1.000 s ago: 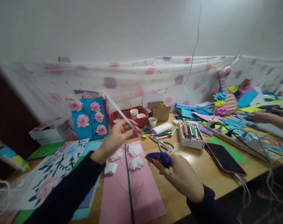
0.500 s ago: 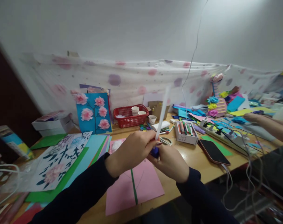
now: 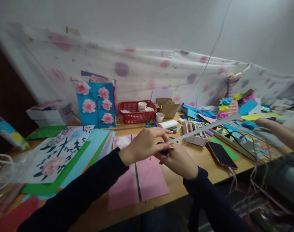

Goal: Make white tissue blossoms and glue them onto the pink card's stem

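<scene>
My left hand [image 3: 144, 144] and my right hand [image 3: 179, 159] meet over the pink sheet [image 3: 153, 183]. Between their closed fingers is a small dark blue object [image 3: 162, 151], mostly hidden, so its kind does not show. From the same place a long, whitish, translucent stick or strip [image 3: 202, 129] slants up to the right, past the right hand. A thin dark loop shows just under the fingers. The pink sheet bears a dark green line and a white fluffy tuft [image 3: 123, 142] near its top left.
A blue panel with pink paper flowers [image 3: 96, 96] stands behind, beside a red basket [image 3: 137, 119] with paper cups. A marker box [image 3: 195, 140], phone [image 3: 221, 154] and power strip [image 3: 234, 141] lie right. Coloured sheets [image 3: 81, 164] lie left. Another person's hand [image 3: 265, 123] reaches in at right.
The white stick has swung from nearly upright to a low slant toward the right, and more of its length shows. Both hands stay together around the blue object. The view has shifted slightly.
</scene>
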A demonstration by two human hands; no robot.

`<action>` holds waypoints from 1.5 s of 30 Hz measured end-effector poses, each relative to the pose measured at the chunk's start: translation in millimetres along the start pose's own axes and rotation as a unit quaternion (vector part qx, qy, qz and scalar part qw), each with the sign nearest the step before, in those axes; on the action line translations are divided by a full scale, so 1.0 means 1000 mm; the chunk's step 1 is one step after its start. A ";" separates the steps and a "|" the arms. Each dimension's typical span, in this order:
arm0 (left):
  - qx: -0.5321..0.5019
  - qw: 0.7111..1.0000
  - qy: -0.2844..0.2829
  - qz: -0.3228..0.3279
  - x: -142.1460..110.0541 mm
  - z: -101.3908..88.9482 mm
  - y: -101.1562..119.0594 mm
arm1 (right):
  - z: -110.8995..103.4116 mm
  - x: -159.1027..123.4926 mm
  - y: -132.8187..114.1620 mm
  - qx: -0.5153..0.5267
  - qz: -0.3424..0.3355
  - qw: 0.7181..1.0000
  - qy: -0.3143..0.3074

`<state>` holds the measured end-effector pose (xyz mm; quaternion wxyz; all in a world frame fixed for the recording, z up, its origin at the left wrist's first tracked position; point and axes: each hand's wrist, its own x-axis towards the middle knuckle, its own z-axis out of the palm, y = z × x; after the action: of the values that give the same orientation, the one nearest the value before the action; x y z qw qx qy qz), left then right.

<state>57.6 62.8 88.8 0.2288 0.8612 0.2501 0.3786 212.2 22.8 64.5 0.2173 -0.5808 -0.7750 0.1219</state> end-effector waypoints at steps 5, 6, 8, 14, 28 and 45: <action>0.038 0.989 0.077 -0.120 -0.051 -0.001 -0.046 | 0.015 0.000 0.023 0.137 0.011 0.989 -0.060; 0.067 0.985 0.078 -0.136 -0.067 0.001 -0.055 | 0.019 -0.002 0.028 0.146 0.027 0.987 -0.063; 0.115 0.983 0.012 -0.145 -0.097 0.009 -0.070 | 0.026 -0.005 0.036 0.130 0.057 0.988 -0.056; 0.154 0.980 -0.102 -0.077 -0.136 0.027 -0.088 | 0.039 -0.010 0.045 0.059 0.065 0.996 -0.035; 0.111 0.984 -0.094 -0.103 -0.141 0.028 -0.092 | 0.044 -0.007 0.050 0.041 0.060 0.997 -0.031; 0.096 0.987 -0.080 -0.102 -0.140 0.026 -0.091 | 0.044 -0.011 0.060 0.038 0.088 0.995 -0.018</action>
<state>-28.2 42.8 -55.7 0.2021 0.8765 0.3530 0.2574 244.3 33.1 -2.9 0.2135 -0.6357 -0.7197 0.1798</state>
